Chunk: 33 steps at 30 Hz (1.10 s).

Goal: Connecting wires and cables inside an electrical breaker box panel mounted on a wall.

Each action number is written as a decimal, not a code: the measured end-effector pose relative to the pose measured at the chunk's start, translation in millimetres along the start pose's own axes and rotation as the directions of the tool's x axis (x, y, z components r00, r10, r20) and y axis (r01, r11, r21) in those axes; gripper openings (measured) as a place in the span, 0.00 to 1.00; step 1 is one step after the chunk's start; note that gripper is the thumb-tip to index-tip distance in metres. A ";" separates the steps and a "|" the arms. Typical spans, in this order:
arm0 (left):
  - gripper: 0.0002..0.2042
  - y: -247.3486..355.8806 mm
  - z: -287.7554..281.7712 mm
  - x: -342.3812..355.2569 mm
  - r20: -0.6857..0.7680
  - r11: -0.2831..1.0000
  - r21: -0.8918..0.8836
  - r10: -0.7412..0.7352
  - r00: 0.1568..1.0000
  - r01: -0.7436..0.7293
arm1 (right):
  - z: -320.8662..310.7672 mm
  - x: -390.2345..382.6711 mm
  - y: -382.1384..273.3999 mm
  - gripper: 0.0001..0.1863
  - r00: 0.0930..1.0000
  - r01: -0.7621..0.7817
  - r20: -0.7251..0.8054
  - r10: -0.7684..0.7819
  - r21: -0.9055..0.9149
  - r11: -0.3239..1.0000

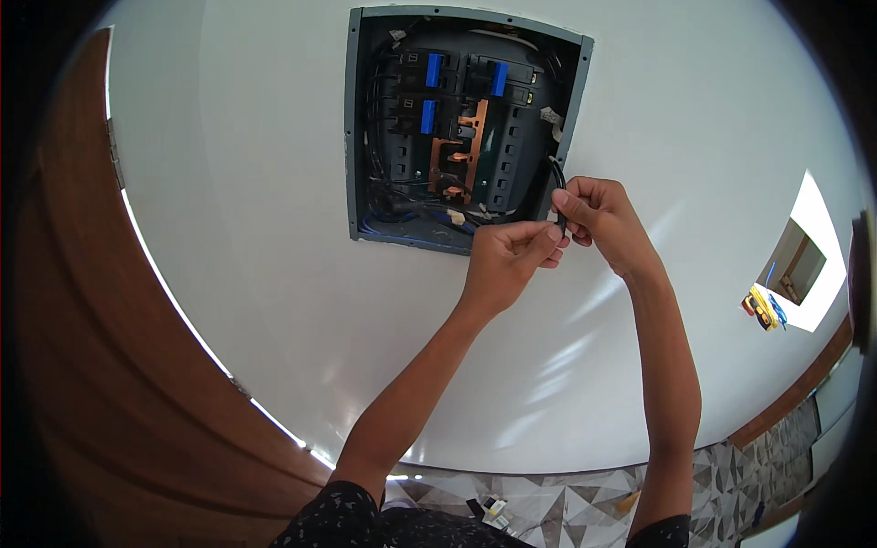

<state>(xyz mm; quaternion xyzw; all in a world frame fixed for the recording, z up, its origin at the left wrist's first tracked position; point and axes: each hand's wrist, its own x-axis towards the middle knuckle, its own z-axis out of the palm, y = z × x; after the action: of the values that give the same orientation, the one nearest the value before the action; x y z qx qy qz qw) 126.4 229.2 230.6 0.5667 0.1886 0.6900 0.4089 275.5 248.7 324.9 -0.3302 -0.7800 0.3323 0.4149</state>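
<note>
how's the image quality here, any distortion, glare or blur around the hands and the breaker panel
Head view: strong fisheye bend, the wooden door curving and corners black; soft glare on the white wall below the arms; breaker panel dim inside but sharp; left hand and right hand in focus, pinching a black cable; bright window opening overexposed at right.

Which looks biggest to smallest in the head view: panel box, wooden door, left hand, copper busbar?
1. Wooden door, though it sits near the lens and fisheye rim, so it looks inflated.
2. Panel box.
3. Left hand.
4. Copper busbar, smaller than the hand, which is nearer the camera.
</note>
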 end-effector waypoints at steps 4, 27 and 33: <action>0.10 6.5 0.2 0.5 -0.009 0.971 0.222 0.097 0.995 -0.093 | -0.2 0.8 1.0 0.19 1.000 -0.007 0.012 0.007 -0.008 1.000; 0.14 -3.7 6.9 6.2 -0.026 0.977 -0.215 -0.013 1.000 0.007 | -9.4 -13.6 26.7 0.17 0.984 0.138 0.103 -0.147 0.085 0.987; 0.21 9.8 10.6 32.2 0.008 0.981 -0.155 -0.114 0.993 0.114 | -6.5 -18.6 33.3 0.20 0.962 0.271 0.009 -0.272 0.029 0.962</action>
<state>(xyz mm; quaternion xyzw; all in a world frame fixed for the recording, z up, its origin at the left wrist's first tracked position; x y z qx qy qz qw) 132.1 246.4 260.9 0.5212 0.1665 0.6783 0.4905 297.3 254.3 293.4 -0.2123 -0.8158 0.2852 0.4562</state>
